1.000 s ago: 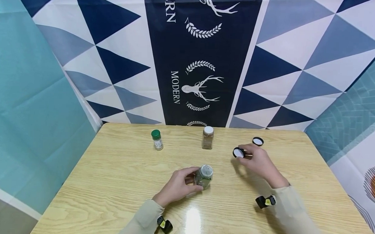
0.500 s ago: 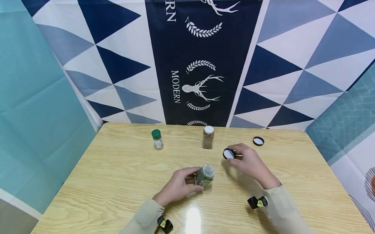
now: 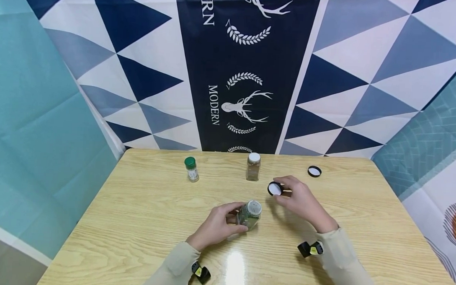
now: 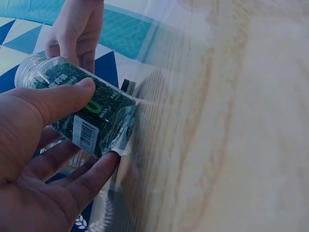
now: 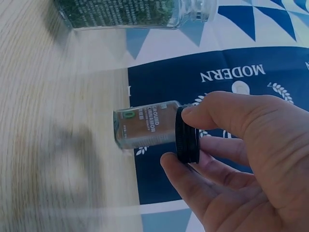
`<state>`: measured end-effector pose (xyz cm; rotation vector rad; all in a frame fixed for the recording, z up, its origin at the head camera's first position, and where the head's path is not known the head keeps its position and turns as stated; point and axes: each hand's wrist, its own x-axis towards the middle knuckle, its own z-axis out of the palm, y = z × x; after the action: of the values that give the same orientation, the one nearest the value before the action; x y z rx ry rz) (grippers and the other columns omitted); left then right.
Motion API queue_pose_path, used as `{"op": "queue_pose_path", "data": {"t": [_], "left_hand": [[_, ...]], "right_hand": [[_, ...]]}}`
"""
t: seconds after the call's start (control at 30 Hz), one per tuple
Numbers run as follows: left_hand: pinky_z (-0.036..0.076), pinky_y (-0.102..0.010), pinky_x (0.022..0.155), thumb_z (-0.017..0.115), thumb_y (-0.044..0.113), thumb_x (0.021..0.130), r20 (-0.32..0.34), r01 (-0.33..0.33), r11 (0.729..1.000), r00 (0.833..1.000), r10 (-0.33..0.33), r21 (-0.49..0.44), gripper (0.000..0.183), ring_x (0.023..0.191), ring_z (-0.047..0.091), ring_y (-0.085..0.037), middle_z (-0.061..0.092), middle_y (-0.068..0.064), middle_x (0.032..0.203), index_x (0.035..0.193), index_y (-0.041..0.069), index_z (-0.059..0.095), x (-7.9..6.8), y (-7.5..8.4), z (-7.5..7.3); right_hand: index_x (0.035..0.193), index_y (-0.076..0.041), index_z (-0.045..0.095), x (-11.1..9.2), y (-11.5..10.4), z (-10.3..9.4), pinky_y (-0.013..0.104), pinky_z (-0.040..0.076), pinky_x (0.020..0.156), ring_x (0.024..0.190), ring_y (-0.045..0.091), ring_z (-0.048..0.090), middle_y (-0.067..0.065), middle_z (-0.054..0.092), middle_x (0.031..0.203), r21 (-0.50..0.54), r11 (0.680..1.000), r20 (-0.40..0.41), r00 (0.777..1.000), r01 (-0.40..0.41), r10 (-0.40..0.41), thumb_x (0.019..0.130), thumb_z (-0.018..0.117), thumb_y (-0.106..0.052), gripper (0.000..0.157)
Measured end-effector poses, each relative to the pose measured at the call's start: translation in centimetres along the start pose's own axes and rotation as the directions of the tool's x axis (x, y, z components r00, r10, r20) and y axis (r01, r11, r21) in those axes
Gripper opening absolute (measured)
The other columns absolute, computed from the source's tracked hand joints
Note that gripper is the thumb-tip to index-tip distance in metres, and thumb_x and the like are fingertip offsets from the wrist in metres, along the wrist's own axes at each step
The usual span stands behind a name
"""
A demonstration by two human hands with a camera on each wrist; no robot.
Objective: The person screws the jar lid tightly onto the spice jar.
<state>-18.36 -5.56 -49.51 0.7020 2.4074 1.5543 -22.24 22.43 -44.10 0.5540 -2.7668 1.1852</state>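
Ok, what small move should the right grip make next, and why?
Probably turn the black lid in the right grip until its white inside faces down. In the head view that inside faces the camera, while the left grip holds the green-filled jar uncapped nearby, not touching the lid.

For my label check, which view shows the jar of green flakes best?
The left wrist view: the jar is close and its barcode faces the camera, though the left hand covers part. The head view shows it small, from above, with its pale top. The right wrist view crops it at the upper edge, leaving white print.
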Motion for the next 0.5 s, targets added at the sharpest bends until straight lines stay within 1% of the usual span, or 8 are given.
{"op": "queue_pose_path", "data": {"t": [0.23, 0.5], "left_hand": [[0.058, -0.018, 0.091, 0.086, 0.021, 0.087, -0.014, -0.004, 1.0, 1.0, 0.004, 0.008, 0.061, 0.11, 0.069, -0.017, 0.066, -0.01, 0.136, 0.143, 0.014, 0.062, -0.02, -0.15, 0.12], [0.058, -0.019, 0.091, 0.086, 0.022, 0.086, -0.025, -0.024, 1.0, 0.999, 0.024, 0.012, 0.062, 0.109, 0.069, -0.018, 0.068, -0.01, 0.133, 0.142, 0.012, 0.062, 0.13, -0.22, 0.26]], "right_hand": [[0.128, 0.006, 0.066, -0.12, -0.33, -0.18, 0.042, 0.063, 0.089, 0.109, 0.039, 0.068, 0.023, 0.064, 0.123, -0.007, 1.0, 0.004, 1.0, 0.008, -0.008, 0.088, 0.076, -0.001, 0.042], [0.127, 0.007, 0.066, -0.32, -0.73, -0.38, 0.041, 0.063, 0.088, 0.109, 0.039, 0.068, 0.021, 0.065, 0.121, -0.007, 0.999, 0.025, 0.999, 0.042, -0.042, 0.086, 0.076, 0.001, 0.043]]}}
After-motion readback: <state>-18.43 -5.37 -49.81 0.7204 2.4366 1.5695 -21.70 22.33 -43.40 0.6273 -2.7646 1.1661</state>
